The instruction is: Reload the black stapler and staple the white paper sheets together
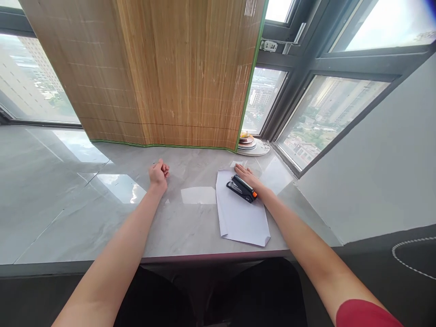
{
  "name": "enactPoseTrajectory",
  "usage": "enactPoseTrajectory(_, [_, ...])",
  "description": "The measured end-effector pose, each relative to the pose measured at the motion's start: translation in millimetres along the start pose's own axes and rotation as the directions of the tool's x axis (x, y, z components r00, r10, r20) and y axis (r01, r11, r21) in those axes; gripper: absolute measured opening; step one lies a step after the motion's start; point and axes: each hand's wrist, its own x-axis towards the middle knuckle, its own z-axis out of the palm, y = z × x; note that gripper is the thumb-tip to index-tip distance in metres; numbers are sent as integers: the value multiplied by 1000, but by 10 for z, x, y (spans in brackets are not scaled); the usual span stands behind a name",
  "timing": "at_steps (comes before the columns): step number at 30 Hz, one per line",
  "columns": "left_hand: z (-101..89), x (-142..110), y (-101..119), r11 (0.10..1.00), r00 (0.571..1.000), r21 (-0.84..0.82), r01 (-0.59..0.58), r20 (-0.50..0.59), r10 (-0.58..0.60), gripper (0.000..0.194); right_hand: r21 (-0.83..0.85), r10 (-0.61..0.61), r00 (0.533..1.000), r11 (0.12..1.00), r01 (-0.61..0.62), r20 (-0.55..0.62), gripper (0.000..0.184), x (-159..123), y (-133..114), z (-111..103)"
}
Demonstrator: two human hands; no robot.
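Note:
My left hand (159, 173) rests on the grey marble sill (102, 213), curled into a loose fist with nothing visible in it. My right hand (247, 175) lies flat, fingers stretched out, on the far end of a white sheet of paper (240, 215). A black stapler with an orange tip (241, 188) sits on that paper, right beside my right hand and touching its edge. The paper has a folded near edge.
A bamboo blind (163, 72) hangs down to the sill behind my hands. A stack of small plates (250, 143) stands in the window corner at the back right. A grey wall (374, 172) rises on the right. My dark-clothed legs are below the sill's front edge.

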Motion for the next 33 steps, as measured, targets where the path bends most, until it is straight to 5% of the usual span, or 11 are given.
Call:
enactPoseTrajectory(6, [5, 9, -54, 1000, 1000, 21, -20, -13, 21, 62, -136, 63, 989, 990, -45, 134, 64, 204, -453, 100])
enactPoseTrajectory(16, [-349, 222, 223, 995, 966, -53, -83, -250, 67, 64, 58, -181, 983, 982, 182, -29, 65, 784, -2136, 505])
enactPoseTrajectory(21, [-406, 267, 250, 996, 966, -51, -75, -252, 60, 66, 115, -250, 966, 960, 255, -57, 62, 852, -2515, 514])
enactPoseTrajectory(25, [-361, 268, 219, 996, 966, -53, -68, -254, 52, 65, 122, -83, 981, 987, 105, -175, 48, 755, -2144, 268])
enactPoseTrajectory(28, [-343, 259, 218, 995, 964, -73, -66, -260, 44, 62, 67, 125, 983, 991, -117, -138, 53, 552, -1447, 48])
enactPoseTrajectory(33, [-329, 248, 219, 997, 967, -52, -61, -250, 46, 64, -20, 255, 953, 965, -262, -161, 55, 144, -504, -60])
